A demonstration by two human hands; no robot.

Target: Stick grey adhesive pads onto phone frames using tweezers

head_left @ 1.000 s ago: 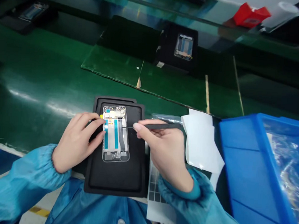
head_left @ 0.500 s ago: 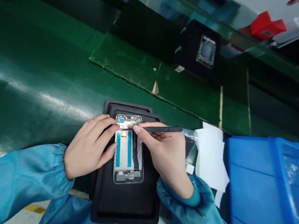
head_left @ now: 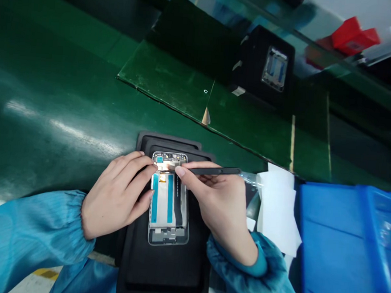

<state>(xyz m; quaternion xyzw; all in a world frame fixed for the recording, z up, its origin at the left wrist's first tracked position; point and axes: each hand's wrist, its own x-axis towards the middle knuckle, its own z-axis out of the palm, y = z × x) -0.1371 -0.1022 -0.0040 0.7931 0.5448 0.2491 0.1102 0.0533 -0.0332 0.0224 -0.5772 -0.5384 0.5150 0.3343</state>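
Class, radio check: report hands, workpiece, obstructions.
Left hand on phone frame upper edge; right hand holding slim black tool, tip at frame; white sheets alongside.

Black tweezers [head_left: 214, 170] at phone frame [head_left: 165, 202]

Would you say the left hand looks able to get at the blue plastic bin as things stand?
Probably not: the left hand is at the edge of the phone frame, and the bin lies beyond the right hand, which holds black tweezers, so that hand and its sleeve stand in the way.
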